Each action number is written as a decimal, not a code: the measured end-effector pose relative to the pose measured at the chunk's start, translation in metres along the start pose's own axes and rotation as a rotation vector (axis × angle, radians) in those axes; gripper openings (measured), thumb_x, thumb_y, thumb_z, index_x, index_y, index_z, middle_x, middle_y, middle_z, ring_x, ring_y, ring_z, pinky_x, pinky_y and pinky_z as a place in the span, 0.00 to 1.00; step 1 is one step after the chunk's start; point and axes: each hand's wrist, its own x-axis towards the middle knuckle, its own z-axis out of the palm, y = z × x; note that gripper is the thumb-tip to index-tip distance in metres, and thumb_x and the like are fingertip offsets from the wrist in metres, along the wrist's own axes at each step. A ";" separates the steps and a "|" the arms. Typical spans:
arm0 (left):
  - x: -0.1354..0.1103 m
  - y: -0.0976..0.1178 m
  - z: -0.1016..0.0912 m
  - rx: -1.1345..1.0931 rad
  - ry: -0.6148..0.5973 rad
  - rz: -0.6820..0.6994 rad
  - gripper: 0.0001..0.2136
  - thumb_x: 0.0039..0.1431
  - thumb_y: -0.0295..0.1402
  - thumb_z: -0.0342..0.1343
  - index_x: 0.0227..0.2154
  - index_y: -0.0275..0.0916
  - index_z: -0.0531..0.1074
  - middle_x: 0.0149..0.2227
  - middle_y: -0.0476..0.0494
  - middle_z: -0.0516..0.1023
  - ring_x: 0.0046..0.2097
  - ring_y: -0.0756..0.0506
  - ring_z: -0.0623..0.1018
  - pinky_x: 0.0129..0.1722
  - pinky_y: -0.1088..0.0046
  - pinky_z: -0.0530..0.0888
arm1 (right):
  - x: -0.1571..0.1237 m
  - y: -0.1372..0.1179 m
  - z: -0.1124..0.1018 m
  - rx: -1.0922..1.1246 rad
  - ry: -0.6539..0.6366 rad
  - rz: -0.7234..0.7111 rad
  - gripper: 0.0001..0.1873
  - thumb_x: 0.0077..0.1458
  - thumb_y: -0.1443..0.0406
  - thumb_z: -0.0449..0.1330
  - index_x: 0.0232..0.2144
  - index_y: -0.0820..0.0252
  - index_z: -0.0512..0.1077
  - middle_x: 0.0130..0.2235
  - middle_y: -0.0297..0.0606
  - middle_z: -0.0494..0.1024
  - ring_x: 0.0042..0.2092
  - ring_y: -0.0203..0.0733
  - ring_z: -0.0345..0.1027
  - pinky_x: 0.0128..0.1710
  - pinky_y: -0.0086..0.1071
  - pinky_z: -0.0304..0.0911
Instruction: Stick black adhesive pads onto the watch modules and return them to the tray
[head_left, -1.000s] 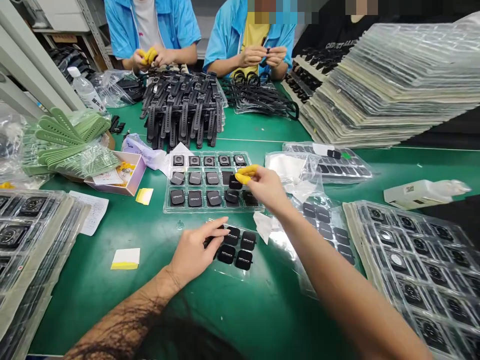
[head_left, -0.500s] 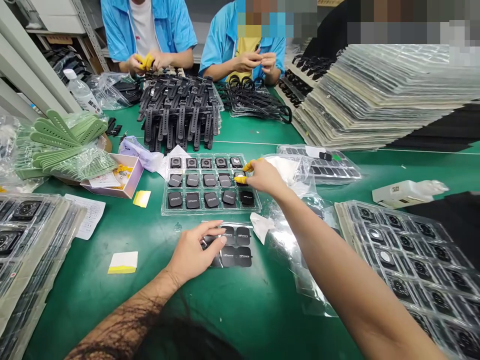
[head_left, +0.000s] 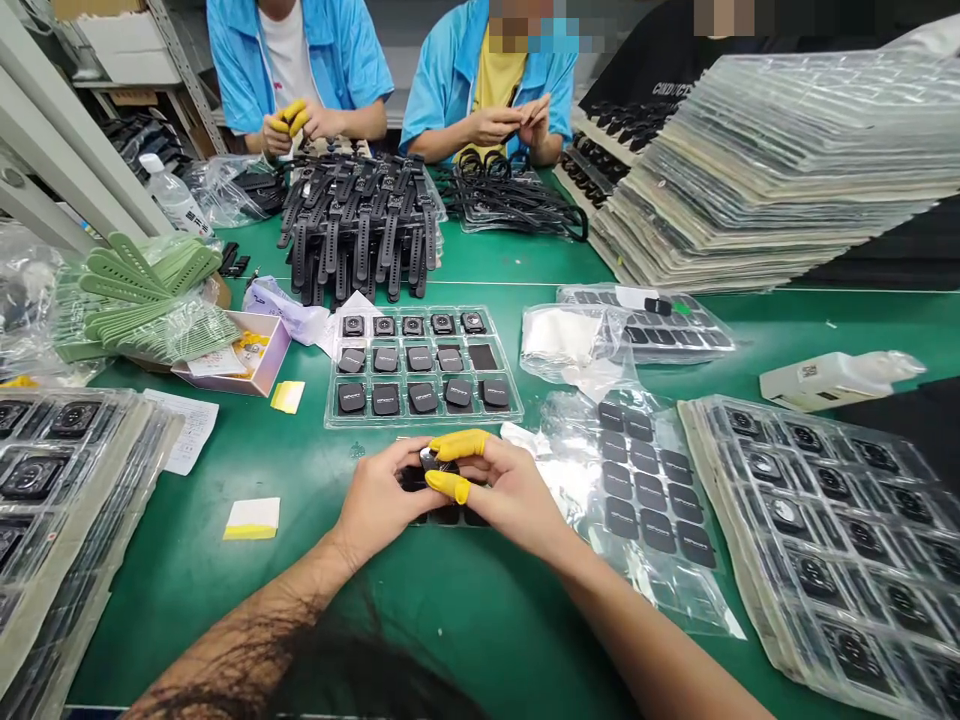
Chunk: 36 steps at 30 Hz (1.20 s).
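In front of me, my right hand [head_left: 499, 485] wears yellow finger cots on thumb and index finger and pinches a small black watch body [head_left: 435, 462]. My left hand [head_left: 386, 495] closes on the same watch body from the left, its thumb and fingers curled around it. Beneath both hands lies a clear sheet of black square films [head_left: 448, 515], mostly hidden. Just beyond is a clear plastic tray [head_left: 328, 410]. Its back row holds bare watch bodies [head_left: 412, 326]; most slots of the two nearer rows show black films with white lettering [head_left: 422, 397].
To the right lie a larger film sheet [head_left: 651, 490], a white bottle [head_left: 832, 382] and stacked watch trays [head_left: 847, 540]. More watch trays [head_left: 45, 480] stand at left, near green straps [head_left: 150, 285] and a small box [head_left: 271, 362]. Beyond black-strapped watches [head_left: 360, 215], two people in blue work.
My right hand has brought the watch body from the tray's right side back to my left hand. My left hand, earlier resting on the film sheet, now closes around the watch body too.
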 end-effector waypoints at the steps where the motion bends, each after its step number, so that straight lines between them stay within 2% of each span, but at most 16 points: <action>1: 0.001 0.000 0.000 -0.023 -0.003 0.007 0.24 0.48 0.29 0.68 0.51 0.44 0.76 0.47 0.47 0.84 0.48 0.42 0.83 0.52 0.64 0.78 | 0.001 0.001 -0.001 -0.019 -0.001 -0.020 0.16 0.45 0.57 0.74 0.37 0.52 0.79 0.46 0.40 0.79 0.45 0.48 0.78 0.51 0.45 0.75; 9: 0.002 0.000 0.001 -0.138 -0.049 -0.012 0.26 0.46 0.33 0.71 0.52 0.42 0.76 0.50 0.44 0.83 0.51 0.40 0.82 0.55 0.59 0.79 | 0.002 -0.010 -0.008 -0.114 -0.028 -0.087 0.10 0.49 0.55 0.71 0.30 0.53 0.78 0.40 0.41 0.79 0.41 0.46 0.76 0.43 0.42 0.76; 12: 0.001 0.001 0.002 -0.095 -0.059 0.002 0.26 0.48 0.35 0.70 0.52 0.43 0.75 0.51 0.43 0.82 0.53 0.39 0.81 0.57 0.58 0.77 | 0.005 -0.016 -0.021 -0.151 0.005 -0.111 0.12 0.50 0.53 0.70 0.30 0.54 0.78 0.35 0.39 0.80 0.37 0.44 0.75 0.38 0.40 0.74; 13: 0.001 0.001 0.002 -0.079 -0.054 -0.002 0.25 0.50 0.35 0.70 0.53 0.43 0.75 0.50 0.42 0.82 0.52 0.39 0.81 0.57 0.58 0.77 | 0.007 -0.017 -0.031 -0.145 0.091 -0.133 0.13 0.50 0.52 0.69 0.30 0.55 0.77 0.34 0.38 0.80 0.35 0.44 0.75 0.37 0.40 0.74; 15: 0.001 0.001 0.001 -0.052 -0.030 -0.020 0.25 0.51 0.36 0.69 0.53 0.43 0.74 0.47 0.42 0.83 0.50 0.40 0.82 0.54 0.59 0.78 | 0.010 -0.014 -0.059 -0.201 0.382 -0.236 0.14 0.51 0.52 0.69 0.32 0.55 0.76 0.35 0.39 0.81 0.37 0.45 0.75 0.38 0.41 0.73; 17: 0.003 0.000 -0.001 -0.039 -0.010 -0.037 0.25 0.51 0.36 0.69 0.53 0.42 0.74 0.44 0.42 0.84 0.47 0.40 0.83 0.52 0.60 0.78 | 0.010 -0.005 -0.094 -0.440 0.624 -0.342 0.14 0.52 0.53 0.68 0.33 0.56 0.76 0.38 0.42 0.81 0.41 0.48 0.75 0.45 0.46 0.72; 18: 0.004 -0.001 -0.002 -0.035 -0.005 -0.041 0.25 0.51 0.36 0.69 0.53 0.42 0.74 0.43 0.42 0.84 0.47 0.40 0.83 0.51 0.60 0.78 | 0.008 0.001 -0.111 -0.607 0.627 -0.335 0.13 0.53 0.53 0.67 0.33 0.56 0.77 0.38 0.43 0.81 0.42 0.49 0.75 0.47 0.48 0.70; 20: 0.005 -0.002 -0.003 -0.035 -0.004 -0.049 0.25 0.50 0.36 0.70 0.52 0.42 0.74 0.43 0.42 0.84 0.46 0.39 0.83 0.49 0.61 0.79 | 0.000 0.010 -0.138 -0.905 0.421 -0.238 0.13 0.56 0.53 0.64 0.34 0.56 0.79 0.40 0.43 0.82 0.44 0.52 0.74 0.48 0.51 0.68; 22: 0.005 -0.003 -0.003 -0.049 -0.015 -0.049 0.25 0.49 0.36 0.70 0.52 0.42 0.74 0.43 0.42 0.84 0.47 0.39 0.82 0.48 0.62 0.78 | -0.009 0.015 -0.151 -1.117 0.225 -0.194 0.13 0.58 0.54 0.62 0.35 0.54 0.80 0.44 0.41 0.82 0.49 0.55 0.71 0.50 0.53 0.64; 24: 0.005 -0.003 -0.002 -0.068 -0.025 -0.046 0.26 0.48 0.37 0.71 0.52 0.42 0.75 0.42 0.43 0.84 0.47 0.39 0.82 0.49 0.62 0.77 | -0.014 0.018 -0.151 -1.227 0.196 -0.283 0.12 0.61 0.56 0.60 0.39 0.53 0.81 0.48 0.41 0.81 0.51 0.57 0.68 0.51 0.53 0.60; 27: 0.004 -0.003 -0.002 -0.067 -0.027 -0.042 0.26 0.48 0.36 0.71 0.52 0.42 0.74 0.41 0.44 0.85 0.46 0.40 0.82 0.49 0.62 0.77 | -0.008 0.020 -0.136 -1.237 0.143 -0.414 0.13 0.64 0.60 0.58 0.47 0.52 0.79 0.50 0.42 0.80 0.49 0.53 0.68 0.47 0.47 0.60; 29: 0.004 -0.003 -0.002 -0.058 -0.033 -0.042 0.25 0.49 0.35 0.70 0.52 0.42 0.74 0.41 0.44 0.84 0.44 0.40 0.82 0.48 0.63 0.77 | 0.000 0.019 -0.125 -1.234 0.065 -0.409 0.11 0.64 0.61 0.58 0.43 0.52 0.79 0.44 0.42 0.81 0.44 0.51 0.69 0.43 0.44 0.59; 30: 0.003 -0.002 -0.002 -0.057 -0.038 -0.043 0.24 0.50 0.35 0.69 0.51 0.42 0.74 0.41 0.44 0.84 0.44 0.40 0.82 0.47 0.63 0.78 | 0.003 0.017 -0.120 -1.222 0.071 -0.393 0.09 0.63 0.62 0.59 0.39 0.53 0.80 0.40 0.41 0.81 0.42 0.50 0.69 0.41 0.43 0.59; 32: 0.003 -0.002 -0.002 -0.060 -0.044 -0.043 0.24 0.50 0.34 0.69 0.51 0.41 0.74 0.41 0.44 0.84 0.43 0.41 0.82 0.45 0.64 0.78 | 0.004 0.008 -0.107 -1.102 0.152 -0.379 0.08 0.62 0.60 0.61 0.33 0.55 0.78 0.33 0.39 0.80 0.37 0.46 0.69 0.38 0.40 0.59; 34: 0.004 -0.003 -0.002 -0.058 -0.043 -0.038 0.23 0.50 0.34 0.68 0.51 0.41 0.74 0.40 0.44 0.84 0.43 0.41 0.82 0.43 0.66 0.78 | 0.002 -0.004 -0.088 -0.885 0.189 -0.433 0.08 0.60 0.59 0.64 0.32 0.56 0.75 0.32 0.37 0.78 0.35 0.43 0.69 0.36 0.38 0.61; 36: 0.005 -0.005 -0.001 -0.063 -0.048 -0.020 0.24 0.49 0.33 0.69 0.50 0.39 0.74 0.39 0.44 0.84 0.42 0.41 0.83 0.42 0.66 0.78 | 0.001 -0.011 -0.065 -0.731 0.093 -0.542 0.08 0.61 0.60 0.63 0.32 0.56 0.73 0.33 0.37 0.78 0.35 0.41 0.69 0.36 0.37 0.63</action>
